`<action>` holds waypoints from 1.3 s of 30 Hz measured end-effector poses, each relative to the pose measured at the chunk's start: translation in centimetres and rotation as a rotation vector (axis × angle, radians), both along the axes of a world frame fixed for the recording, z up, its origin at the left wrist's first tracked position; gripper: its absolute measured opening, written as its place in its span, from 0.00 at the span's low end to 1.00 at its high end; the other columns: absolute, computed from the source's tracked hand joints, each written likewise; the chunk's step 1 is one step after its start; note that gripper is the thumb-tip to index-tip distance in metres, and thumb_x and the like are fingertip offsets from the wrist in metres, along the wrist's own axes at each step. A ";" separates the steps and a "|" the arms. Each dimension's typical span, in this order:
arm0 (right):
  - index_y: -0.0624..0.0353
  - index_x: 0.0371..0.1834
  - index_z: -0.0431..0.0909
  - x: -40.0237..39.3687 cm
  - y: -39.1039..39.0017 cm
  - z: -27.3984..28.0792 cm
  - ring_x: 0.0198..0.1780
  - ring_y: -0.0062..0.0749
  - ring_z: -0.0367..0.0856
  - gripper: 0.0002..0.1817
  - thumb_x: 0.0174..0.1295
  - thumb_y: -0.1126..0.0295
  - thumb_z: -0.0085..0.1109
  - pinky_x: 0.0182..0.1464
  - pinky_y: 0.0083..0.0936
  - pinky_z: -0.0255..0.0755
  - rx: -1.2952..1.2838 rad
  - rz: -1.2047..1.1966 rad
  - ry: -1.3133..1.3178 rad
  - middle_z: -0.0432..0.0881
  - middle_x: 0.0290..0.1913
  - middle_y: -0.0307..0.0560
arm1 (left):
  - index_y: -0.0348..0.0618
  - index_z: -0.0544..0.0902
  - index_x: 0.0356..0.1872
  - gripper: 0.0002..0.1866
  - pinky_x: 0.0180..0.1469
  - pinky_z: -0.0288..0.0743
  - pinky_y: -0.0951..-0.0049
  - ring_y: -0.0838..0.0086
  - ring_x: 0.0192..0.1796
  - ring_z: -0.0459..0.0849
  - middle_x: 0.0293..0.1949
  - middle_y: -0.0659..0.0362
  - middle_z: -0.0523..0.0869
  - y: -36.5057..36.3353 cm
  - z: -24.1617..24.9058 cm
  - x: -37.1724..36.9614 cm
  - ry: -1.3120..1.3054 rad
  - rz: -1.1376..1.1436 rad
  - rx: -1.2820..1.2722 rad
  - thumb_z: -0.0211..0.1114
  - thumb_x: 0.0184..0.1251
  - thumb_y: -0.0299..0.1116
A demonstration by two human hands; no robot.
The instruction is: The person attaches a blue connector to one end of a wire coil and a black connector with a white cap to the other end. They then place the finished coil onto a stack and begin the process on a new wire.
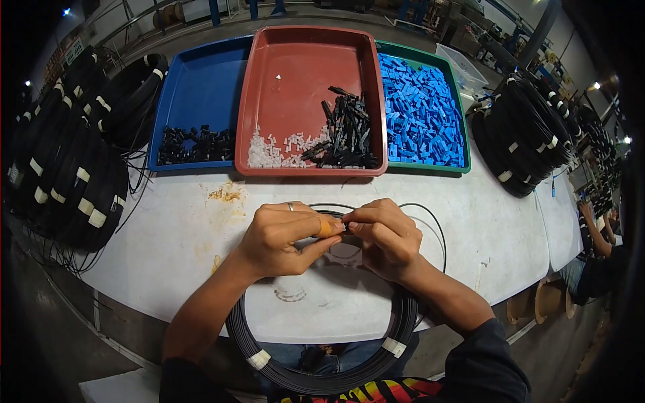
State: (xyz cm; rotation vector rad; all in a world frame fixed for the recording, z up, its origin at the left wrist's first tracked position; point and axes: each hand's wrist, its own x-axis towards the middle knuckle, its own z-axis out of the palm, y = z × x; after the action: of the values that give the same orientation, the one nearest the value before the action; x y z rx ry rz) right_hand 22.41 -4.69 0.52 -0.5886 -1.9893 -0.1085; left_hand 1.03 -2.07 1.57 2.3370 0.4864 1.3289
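Above a coil of black cable [406, 312], my left hand [285, 238] and my right hand [388, 236] meet at the fingertips. Both are closed in a pinch around a small dark piece [346, 227], mostly hidden by the fingers. An orange wrap covers one finger of my left hand, which also wears a ring. The coil hangs over the table's near edge, bound with white tape, and a loose loop of cable curves out to the right of my right hand.
Behind my hands stand a blue tray [201, 74] with black parts, a red tray [309, 57] with white and black parts, and a green tray [463, 158] of blue pieces. Cable coils [60, 181] [531, 134] flank the white table [168, 255]. A person's arm [594, 232] shows far right.
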 end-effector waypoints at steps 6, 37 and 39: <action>0.67 0.30 0.80 0.0 0.0 0.0 0.32 0.42 0.86 0.10 0.43 0.84 0.69 0.34 0.31 0.79 0.016 -0.005 0.033 0.88 0.35 0.55 | 0.37 0.89 0.28 0.04 0.36 0.86 0.73 0.68 0.33 0.93 0.31 0.54 0.93 0.0 -0.1 -0.3 -0.006 -0.027 -0.100 0.77 0.53 0.20; 0.67 0.31 0.78 0.4 -0.2 -0.5 0.39 0.43 0.88 0.14 0.40 0.91 0.64 0.39 0.32 0.81 -0.565 0.146 0.079 0.87 0.39 0.54 | 0.39 0.83 0.24 0.05 0.29 0.77 0.74 0.74 0.29 0.83 0.32 0.58 0.86 0.1 -0.4 -0.3 0.280 0.068 0.723 0.71 0.55 0.20; 0.66 0.30 0.77 0.3 0.1 -0.6 0.37 0.39 0.90 0.12 0.46 0.92 0.65 0.38 0.28 0.81 -0.634 0.174 0.171 0.89 0.39 0.54 | 0.39 0.84 0.24 0.06 0.30 0.78 0.74 0.73 0.29 0.85 0.31 0.57 0.88 0.4 -0.2 -0.3 0.238 0.072 0.659 0.73 0.54 0.20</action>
State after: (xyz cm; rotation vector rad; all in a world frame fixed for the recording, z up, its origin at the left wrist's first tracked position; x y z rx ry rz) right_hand 22.68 -4.58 -0.12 -0.7855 -1.8832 0.6796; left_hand 0.75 -1.69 1.39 3.0628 0.2151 1.4028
